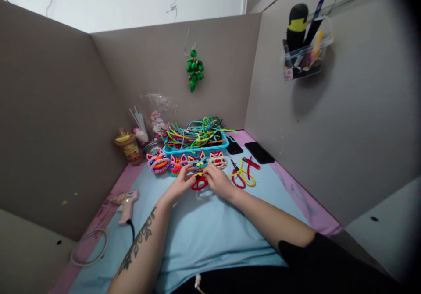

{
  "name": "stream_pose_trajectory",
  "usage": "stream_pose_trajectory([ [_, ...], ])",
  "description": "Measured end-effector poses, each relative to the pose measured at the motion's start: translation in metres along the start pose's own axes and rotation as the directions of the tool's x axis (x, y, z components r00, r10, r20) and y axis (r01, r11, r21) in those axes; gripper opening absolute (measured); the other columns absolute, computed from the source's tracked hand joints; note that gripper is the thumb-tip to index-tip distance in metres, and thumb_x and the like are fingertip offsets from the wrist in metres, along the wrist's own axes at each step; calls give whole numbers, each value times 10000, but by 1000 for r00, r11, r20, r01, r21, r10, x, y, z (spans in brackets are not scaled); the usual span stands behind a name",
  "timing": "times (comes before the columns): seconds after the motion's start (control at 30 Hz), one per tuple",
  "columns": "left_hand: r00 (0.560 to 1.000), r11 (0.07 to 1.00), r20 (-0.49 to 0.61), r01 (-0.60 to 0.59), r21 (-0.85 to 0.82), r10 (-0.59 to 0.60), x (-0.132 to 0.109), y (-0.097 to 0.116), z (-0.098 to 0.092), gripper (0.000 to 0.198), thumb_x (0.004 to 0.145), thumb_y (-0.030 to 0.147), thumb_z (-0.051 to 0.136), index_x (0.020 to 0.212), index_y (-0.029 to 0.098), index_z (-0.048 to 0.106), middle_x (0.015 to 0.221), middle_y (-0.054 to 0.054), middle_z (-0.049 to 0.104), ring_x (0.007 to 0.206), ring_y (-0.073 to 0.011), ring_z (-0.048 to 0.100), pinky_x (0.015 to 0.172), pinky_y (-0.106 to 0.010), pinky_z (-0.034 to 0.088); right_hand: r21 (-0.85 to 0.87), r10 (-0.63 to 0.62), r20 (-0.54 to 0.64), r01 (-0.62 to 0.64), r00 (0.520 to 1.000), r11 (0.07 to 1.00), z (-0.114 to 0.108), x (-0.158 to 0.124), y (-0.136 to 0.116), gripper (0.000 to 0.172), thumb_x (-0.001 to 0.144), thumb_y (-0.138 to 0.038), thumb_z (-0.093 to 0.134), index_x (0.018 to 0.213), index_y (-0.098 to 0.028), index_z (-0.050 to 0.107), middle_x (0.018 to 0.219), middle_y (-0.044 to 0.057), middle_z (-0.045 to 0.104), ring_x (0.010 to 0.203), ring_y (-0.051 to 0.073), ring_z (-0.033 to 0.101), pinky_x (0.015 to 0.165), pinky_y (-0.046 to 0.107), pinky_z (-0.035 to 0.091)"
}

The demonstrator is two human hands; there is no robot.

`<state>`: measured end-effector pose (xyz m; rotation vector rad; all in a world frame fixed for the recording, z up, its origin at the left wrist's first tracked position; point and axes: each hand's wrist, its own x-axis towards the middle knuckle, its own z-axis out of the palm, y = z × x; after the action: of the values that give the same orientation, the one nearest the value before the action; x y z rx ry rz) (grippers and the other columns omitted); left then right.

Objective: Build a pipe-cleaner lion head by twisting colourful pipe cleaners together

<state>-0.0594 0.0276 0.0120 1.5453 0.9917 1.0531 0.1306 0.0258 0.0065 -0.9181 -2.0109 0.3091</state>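
A small red pipe-cleaner shape (199,185) with a bit of yellow at its top is between my hands, above the blue cloth. My left hand (183,179) grips its left side with thumb and fingers. My right hand (217,182) is closed at its upper right, fingertips pinched together by the yellow part. Just behind stand several fuzzy animal heads, among them a pink one (158,162), a blue one (198,161) and a cream one (217,160). Scissors (238,175) with red handles lie right of my right hand, beside a bent yellow pipe cleaner (250,180).
A blue basket (197,150) piled with pipe cleaners (197,132) stands at the back. Dark phones (259,152) lie at right. On the left are a pink glue gun (129,206), its cable and a cup (130,147). Grey panels (217,75) enclose the desk.
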Motion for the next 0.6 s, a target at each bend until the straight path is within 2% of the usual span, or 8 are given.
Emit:
stream_pose_trajectory([
  [0.1, 980, 982, 157, 140, -124, -120, -5, 4, 1, 578, 765, 494, 579, 1266, 267, 400, 1288, -118, 507, 1081, -233, 553, 816, -358, 476, 29, -58, -6, 58, 998, 998, 0, -1, 1, 147, 831, -100, 425, 850, -207, 525, 835, 54, 534, 805, 184, 505, 723, 306, 423],
  [0.23, 954, 950, 268, 201, -239, -135, -9, 9, 3, 658, 729, 438, 652, 1306, 295, 370, 1209, -92, 577, 1047, -237, 579, 826, -359, 473, 40, -147, 14, 147, 989, 988, -1, -2, 0, 178, 834, -94, 405, 887, -206, 533, 873, 74, 542, 855, 203, 499, 776, 351, 427],
  [0.37, 965, 950, 238, 171, -261, -109, -7, 10, 5, 725, 706, 337, 701, 1335, 243, 355, 1127, -107, 614, 1031, -247, 587, 870, -386, 451, 35, -193, 20, 193, 981, 981, -2, -2, 0, 192, 841, -106, 406, 921, -207, 549, 904, 82, 544, 886, 210, 501, 796, 373, 432],
  [0.5, 989, 959, 140, 88, -270, -51, -5, 13, 5, 769, 674, 279, 731, 1339, 231, 349, 1179, -119, 578, 1105, -255, 539, 937, -413, 418, 48, -197, 14, 197, 980, 979, -2, -2, 1, 179, 857, -136, 424, 947, -205, 563, 914, 81, 543, 884, 202, 511, 797, 370, 441],
  [0.6, 993, 965, 113, 49, -258, -20, -5, 14, 4, 801, 652, 249, 745, 1342, 244, 339, 1210, -127, 549, 1144, -264, 507, 942, -431, 423, 93, -174, 14, 172, 985, 981, -2, -2, 1, 171, 863, -152, 440, 954, -206, 574, 903, 72, 540, 876, 190, 521, 795, 353, 445],
])
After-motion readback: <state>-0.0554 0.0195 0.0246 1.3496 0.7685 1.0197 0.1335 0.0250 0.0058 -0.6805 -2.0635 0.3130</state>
